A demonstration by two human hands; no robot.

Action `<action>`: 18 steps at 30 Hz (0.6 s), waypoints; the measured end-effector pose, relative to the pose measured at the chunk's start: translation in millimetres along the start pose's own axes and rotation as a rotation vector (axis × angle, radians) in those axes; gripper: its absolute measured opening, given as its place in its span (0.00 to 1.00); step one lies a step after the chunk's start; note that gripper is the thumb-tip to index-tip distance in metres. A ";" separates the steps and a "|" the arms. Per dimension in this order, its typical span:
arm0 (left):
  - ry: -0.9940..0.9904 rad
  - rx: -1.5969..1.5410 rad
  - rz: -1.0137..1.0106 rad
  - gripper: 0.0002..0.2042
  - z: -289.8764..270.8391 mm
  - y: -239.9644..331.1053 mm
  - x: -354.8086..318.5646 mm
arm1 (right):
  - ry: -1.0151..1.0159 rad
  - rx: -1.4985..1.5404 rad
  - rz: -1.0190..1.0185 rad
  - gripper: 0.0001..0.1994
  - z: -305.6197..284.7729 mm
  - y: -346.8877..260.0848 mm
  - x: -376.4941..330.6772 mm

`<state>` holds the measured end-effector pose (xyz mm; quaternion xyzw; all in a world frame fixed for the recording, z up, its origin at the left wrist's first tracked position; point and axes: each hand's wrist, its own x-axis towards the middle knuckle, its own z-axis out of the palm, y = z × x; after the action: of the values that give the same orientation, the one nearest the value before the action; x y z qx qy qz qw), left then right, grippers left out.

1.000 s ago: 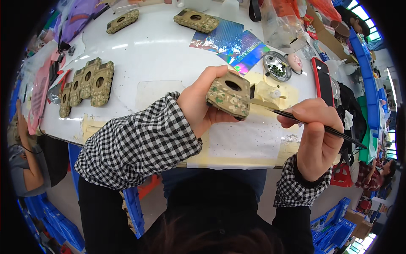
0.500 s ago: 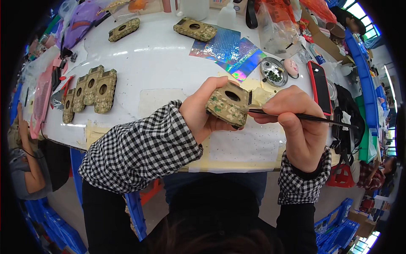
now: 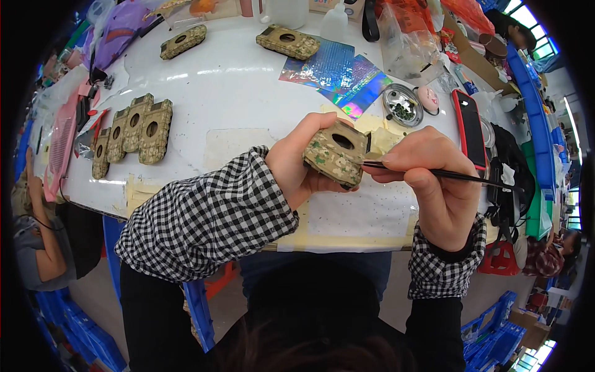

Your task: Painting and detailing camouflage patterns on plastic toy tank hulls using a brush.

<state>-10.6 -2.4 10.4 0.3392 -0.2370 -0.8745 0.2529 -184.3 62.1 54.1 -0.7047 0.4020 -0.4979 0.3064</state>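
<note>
My left hand [image 3: 291, 152] grips a camouflage-patterned model tank hull [image 3: 328, 162] with a round hole in its top, holding it tilted above the table. Black tweezers [image 3: 455, 175] are pinched in my right hand [image 3: 437, 180], their tips at the hull's right side. Whether the tips hold a small part is too fine to tell. Several similar hulls [image 3: 153, 133] stand in a row at the left. Two more lie at the back, one hull [image 3: 183, 42] to the left and another hull [image 3: 287, 42] near the middle.
Beyond my right hand sit a round dish of small dark green pieces [image 3: 403, 111], a pink oval object [image 3: 427, 99] and a red-edged phone [image 3: 469, 133]. Shiny holographic sheets [image 3: 353, 84] lie behind the held hull. Paper dotted with specks [image 3: 353, 217] covers the table's near edge.
Almost nothing differs. The whole view has shifted very slightly, and both hands keep their hold on the hull and the tweezers.
</note>
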 end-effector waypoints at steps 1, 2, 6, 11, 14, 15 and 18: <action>-0.001 0.001 0.000 0.21 -0.4 -0.1 0.4 | 0.000 -0.001 0.000 0.07 0.2 0.1 -0.1; -0.035 0.002 0.010 0.21 -2.8 -0.7 1.3 | 0.000 -0.001 -0.001 0.07 0.4 0.1 0.0; -0.108 0.007 0.026 0.21 -10.5 -2.3 4.5 | 0.003 -0.003 -0.004 0.07 0.8 -0.3 -0.2; -0.104 0.000 0.017 0.21 -10.3 -2.5 4.9 | -0.003 -0.030 -0.031 0.07 0.3 0.7 -0.2; -0.101 -0.003 0.018 0.21 -10.0 -2.6 4.9 | -0.002 -0.032 -0.033 0.07 0.5 1.5 -0.6; -0.098 -0.005 0.020 0.21 -9.5 -2.5 4.6 | -0.004 -0.033 -0.034 0.08 0.3 1.5 -0.3; -0.097 0.001 0.023 0.22 -9.9 -2.5 4.4 | 0.001 -0.018 -0.021 0.08 0.6 1.6 -0.8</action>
<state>-7.1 -5.6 0.4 0.2938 -0.2530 -0.8870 0.2509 -184.3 62.1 52.2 -0.7112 0.3993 -0.4979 0.2947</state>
